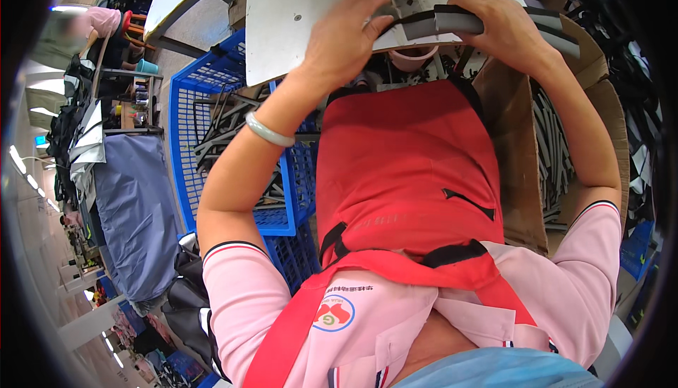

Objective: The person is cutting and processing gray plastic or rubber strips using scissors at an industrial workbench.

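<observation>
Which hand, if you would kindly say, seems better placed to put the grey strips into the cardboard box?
Probably the right hand: its fingers curl around the grey strips, and its forearm crosses above the cardboard box. The blurred left hand is farther from it.

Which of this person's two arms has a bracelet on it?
The left one: a pale green bracelet sits between its elbow and the left hand. The right hand, holding grey strip material, has none.
</observation>
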Action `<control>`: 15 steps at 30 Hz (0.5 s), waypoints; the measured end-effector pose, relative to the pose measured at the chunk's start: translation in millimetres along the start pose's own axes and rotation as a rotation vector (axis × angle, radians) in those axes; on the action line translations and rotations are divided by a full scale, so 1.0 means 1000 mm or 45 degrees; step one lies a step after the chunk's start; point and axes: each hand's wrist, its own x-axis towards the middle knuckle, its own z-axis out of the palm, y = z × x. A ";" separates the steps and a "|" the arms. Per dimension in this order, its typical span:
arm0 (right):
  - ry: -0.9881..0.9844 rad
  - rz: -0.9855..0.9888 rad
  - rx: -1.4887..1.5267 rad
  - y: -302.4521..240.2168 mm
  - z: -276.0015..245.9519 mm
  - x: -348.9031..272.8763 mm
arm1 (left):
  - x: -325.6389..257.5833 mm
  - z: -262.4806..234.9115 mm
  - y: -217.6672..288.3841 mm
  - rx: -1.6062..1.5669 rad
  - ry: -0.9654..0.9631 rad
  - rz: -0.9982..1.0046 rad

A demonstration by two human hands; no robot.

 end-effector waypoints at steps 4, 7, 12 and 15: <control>-0.105 0.005 -0.002 -0.001 -0.017 0.000 | -0.006 -0.001 0.029 -0.500 -0.590 -0.548; -0.087 0.098 0.196 0.002 -0.015 0.001 | 0.002 -0.008 0.013 -0.706 -0.518 -0.773; -0.112 0.292 0.279 0.008 -0.013 0.011 | 0.032 -0.022 0.005 -0.840 -0.452 -0.735; -0.021 0.315 0.234 0.020 -0.001 0.014 | 0.042 -0.016 -0.001 -0.724 -0.353 -0.718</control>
